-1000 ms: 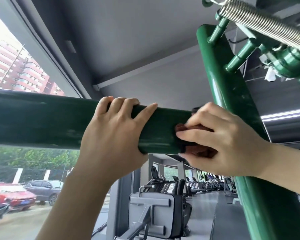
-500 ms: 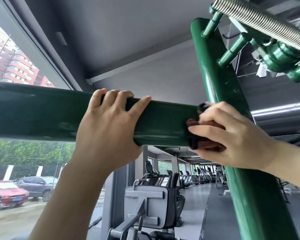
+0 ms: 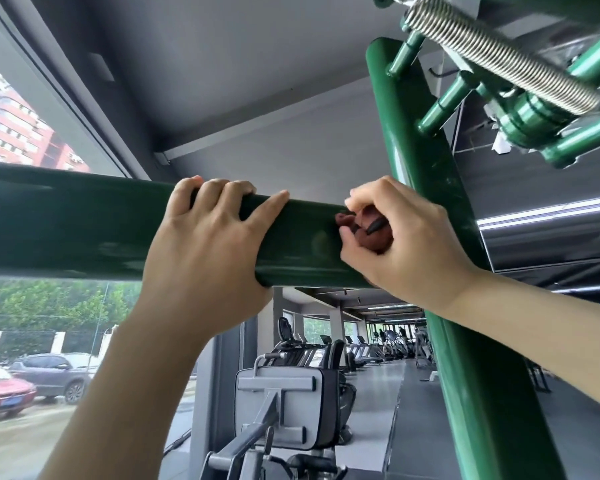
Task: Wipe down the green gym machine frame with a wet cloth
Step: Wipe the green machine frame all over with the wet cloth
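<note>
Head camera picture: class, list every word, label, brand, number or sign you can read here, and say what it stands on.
No text here can be read.
White tag hanging beside the spring: any print too small and blurred.
Blue number plate on the red car outside: characters too blurred.
Green crossbar, upright post, brown cloth: no lettering visible.

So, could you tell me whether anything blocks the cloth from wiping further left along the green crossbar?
Yes: the left hand grips the crossbar just left of the cloth in the right hand, so it lies in the wiping path.
</note>
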`<state>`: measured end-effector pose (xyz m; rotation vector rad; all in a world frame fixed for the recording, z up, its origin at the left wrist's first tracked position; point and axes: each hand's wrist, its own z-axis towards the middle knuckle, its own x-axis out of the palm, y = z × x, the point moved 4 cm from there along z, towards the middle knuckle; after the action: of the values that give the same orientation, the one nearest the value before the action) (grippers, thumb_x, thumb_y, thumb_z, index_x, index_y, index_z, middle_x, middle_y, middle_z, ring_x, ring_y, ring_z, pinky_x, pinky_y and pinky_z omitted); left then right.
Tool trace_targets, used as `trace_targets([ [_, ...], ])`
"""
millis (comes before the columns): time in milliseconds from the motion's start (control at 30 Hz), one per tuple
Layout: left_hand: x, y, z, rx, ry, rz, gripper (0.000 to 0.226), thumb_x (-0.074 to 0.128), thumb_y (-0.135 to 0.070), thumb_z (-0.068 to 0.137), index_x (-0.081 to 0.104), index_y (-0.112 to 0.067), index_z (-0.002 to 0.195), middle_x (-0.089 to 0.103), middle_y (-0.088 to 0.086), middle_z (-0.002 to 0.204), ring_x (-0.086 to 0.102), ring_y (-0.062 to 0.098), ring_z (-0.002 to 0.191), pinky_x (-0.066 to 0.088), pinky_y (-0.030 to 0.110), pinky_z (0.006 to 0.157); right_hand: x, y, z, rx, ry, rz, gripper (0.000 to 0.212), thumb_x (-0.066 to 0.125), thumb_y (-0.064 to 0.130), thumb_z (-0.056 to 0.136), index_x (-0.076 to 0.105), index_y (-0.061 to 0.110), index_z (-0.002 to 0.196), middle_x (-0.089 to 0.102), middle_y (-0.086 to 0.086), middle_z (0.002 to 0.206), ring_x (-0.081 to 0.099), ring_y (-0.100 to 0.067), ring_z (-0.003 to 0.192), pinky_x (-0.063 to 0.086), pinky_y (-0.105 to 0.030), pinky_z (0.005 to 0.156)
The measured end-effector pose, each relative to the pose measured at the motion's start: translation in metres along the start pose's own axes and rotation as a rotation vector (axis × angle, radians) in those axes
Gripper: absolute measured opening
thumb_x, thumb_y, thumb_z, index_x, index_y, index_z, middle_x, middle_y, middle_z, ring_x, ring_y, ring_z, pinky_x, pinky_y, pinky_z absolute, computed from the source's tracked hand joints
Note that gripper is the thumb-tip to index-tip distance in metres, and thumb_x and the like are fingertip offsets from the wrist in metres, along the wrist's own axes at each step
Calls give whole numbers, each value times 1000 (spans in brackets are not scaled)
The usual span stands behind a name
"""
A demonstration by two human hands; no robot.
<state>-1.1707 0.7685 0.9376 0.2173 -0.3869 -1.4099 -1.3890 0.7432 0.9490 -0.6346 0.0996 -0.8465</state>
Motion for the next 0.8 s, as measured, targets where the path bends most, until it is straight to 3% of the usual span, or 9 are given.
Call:
trace_targets([
  [67,0,0,0,3,-9,-1,79,67,-46,72,55,-24,147,63,13,132,57,39,120,33,55,116,5,14,3,-115,26,-42,25,72,13,88,74,4,111,73,-11,110,69,-32,102,56,-47,93],
  [133,0,-1,0,8,-26,1,77,65,-47,73,56,-23,146,63,14,131,57,40,117,34,55,115,15,34,-3,-387,138,-21,26,70,12,93,77,3,116,72,-14,123,68,-34,117,50,-48,107],
  [233,1,0,-1,20,-34,6,78,67,-47,72,57,-22,146,63,15,131,58,40,117,35,55,114,21,45,-11,-643,260,-20,25,71,11,96,77,3,119,71,-13,130,66,-32,124,47,-51,110],
  [300,0,1,0,17,-42,-6,80,67,-44,70,57,-22,146,64,15,130,58,41,117,35,56,114,15,33,-8,-569,243,-14,25,70,10,96,76,2,119,72,-12,128,67,-31,121,49,-49,109],
  [400,0,1,0,10,-20,-9,82,69,-44,69,56,-23,147,63,15,132,56,40,120,33,56,116,-5,-3,-1,-211,98,-54,27,70,9,92,77,3,118,75,-11,120,71,-28,111,57,-46,99],
  [467,2,0,0,11,3,3,83,66,-48,71,53,-24,149,61,14,134,55,40,124,31,57,118,-12,-10,-4,-89,30,-112,24,71,9,91,78,4,113,76,-10,115,73,-27,105,60,-47,92],
  [600,3,1,0,32,19,12,86,68,-50,72,51,-21,151,60,17,135,54,42,125,31,59,117,3,26,-9,-285,106,-31,21,69,11,96,78,2,113,75,-10,118,71,-30,111,54,-45,103],
  [700,-3,5,-4,122,38,11,95,72,-64,76,46,-19,155,56,16,141,50,40,133,31,61,117,14,47,0,-380,144,21,22,68,13,99,78,2,116,74,-10,121,69,-32,116,53,-47,104],
  [800,-20,34,-20,181,63,57,99,52,-81,81,42,-20,158,52,8,148,46,32,141,28,61,121,26,62,15,-415,142,55,23,68,16,100,77,4,117,74,-10,122,68,-31,118,53,-47,104],
])
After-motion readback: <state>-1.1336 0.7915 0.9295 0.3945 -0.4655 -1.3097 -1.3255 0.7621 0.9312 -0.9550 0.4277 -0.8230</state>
